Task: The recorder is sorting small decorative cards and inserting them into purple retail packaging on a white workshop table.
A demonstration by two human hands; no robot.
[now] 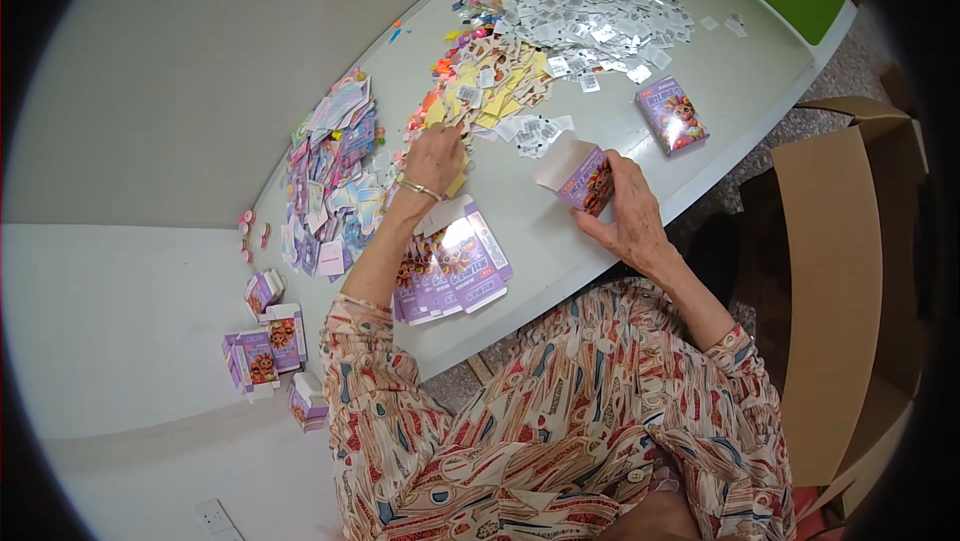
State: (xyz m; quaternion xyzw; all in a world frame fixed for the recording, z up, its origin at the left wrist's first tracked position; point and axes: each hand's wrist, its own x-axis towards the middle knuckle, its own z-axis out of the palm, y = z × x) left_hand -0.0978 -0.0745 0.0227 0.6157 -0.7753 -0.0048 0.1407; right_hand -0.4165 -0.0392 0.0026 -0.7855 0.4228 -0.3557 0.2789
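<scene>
My right hand [632, 213] grips a small purple carton [590, 186] tilted above the table, its pale end flap standing open toward the left. My left hand [436, 161], with a bracelet at the wrist, is at the near edge of a pile of yellow and patterned cards [510, 76]. Its fingers are bent together, and whatever they pinch is hidden. Just below that wrist lies a fanned stack of flat purple cartons [455, 266]. A closed purple box [671, 116] rests on the table to the right of the carton I hold.
Many small silvery packets [600, 21] spread over the far side, with a smaller group [533, 133] nearer. Pastel cards and packets [335, 161] are heaped at the left. Several purple boxes [285, 336] lie beyond the left edge. A large open cardboard box [830, 291] stands at right.
</scene>
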